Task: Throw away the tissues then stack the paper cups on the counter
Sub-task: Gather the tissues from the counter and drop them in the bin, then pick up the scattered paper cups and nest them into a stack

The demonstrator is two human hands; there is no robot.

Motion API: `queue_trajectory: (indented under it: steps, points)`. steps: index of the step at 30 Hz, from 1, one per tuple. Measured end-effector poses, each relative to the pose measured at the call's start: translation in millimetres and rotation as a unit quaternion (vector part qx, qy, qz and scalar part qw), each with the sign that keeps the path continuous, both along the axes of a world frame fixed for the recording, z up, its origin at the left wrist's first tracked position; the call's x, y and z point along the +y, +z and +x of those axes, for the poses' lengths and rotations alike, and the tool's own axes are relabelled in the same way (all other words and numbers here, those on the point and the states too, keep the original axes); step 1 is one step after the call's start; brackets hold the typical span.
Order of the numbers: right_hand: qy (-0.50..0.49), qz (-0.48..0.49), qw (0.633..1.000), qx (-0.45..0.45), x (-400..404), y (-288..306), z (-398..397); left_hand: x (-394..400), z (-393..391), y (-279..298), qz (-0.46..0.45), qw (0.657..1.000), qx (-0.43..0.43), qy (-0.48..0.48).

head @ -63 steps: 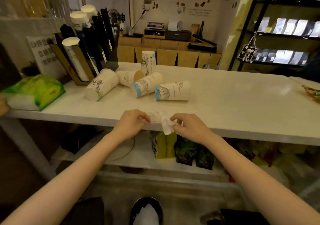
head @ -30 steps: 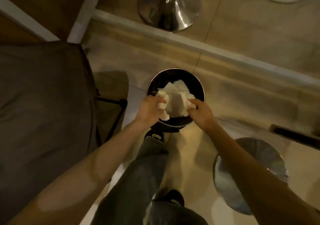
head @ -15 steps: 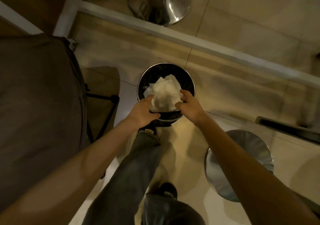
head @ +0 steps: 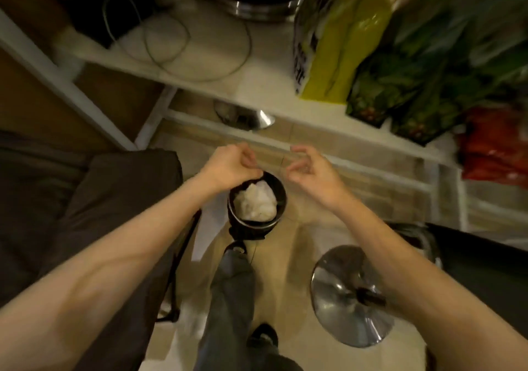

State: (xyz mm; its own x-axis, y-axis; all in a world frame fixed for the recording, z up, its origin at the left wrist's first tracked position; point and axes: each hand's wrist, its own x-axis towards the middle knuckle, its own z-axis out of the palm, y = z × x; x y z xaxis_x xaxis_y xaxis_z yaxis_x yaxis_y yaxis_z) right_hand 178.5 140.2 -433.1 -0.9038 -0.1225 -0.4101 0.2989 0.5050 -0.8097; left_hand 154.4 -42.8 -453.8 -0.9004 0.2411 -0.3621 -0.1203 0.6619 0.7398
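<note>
White crumpled tissues (head: 257,202) sit inside the small black bin (head: 278,196) on the floor, heaped up close to its rim. Your 2 hands hang above and a little beyond it, apart from each other, with nothing in either. Your left hand (head: 228,164) has its fingers curled in loosely toward the palm, and its wrist overlaps the bin's left rim in the picture. Your right hand (head: 310,170) is half open, fingers bent and slightly spread, thumb up. Your trouser leg (head: 231,290) and shoe stand just below the bin, and a chrome stool base (head: 337,285) lies on the tiles to the right. Beyond your hands, a low white shelf (head: 257,90) carries a yellow bag (head: 343,41), dark green bags (head: 400,84) and a loose cable (head: 183,53). No paper cups are in view.
</note>
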Motion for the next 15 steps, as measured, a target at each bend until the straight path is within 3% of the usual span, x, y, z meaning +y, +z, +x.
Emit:
queue_trajectory:
  steps: [6, 11, 15]
  points:
    - [0.023, 0.025, 0.990, 0.134, 14, 134, 5, 15, -2, 153, -0.026, 0.990, 0.130, -0.056]
    - [0.041, 0.042, 0.970, 0.236, 24, 249, 4, 24, -6, 289, -0.018, 0.973, 0.226, -0.055]
    - [0.050, 0.060, 0.954, 0.289, 31, 321, 5, 26, -3, 367, -0.023, 0.958, 0.282, -0.039]
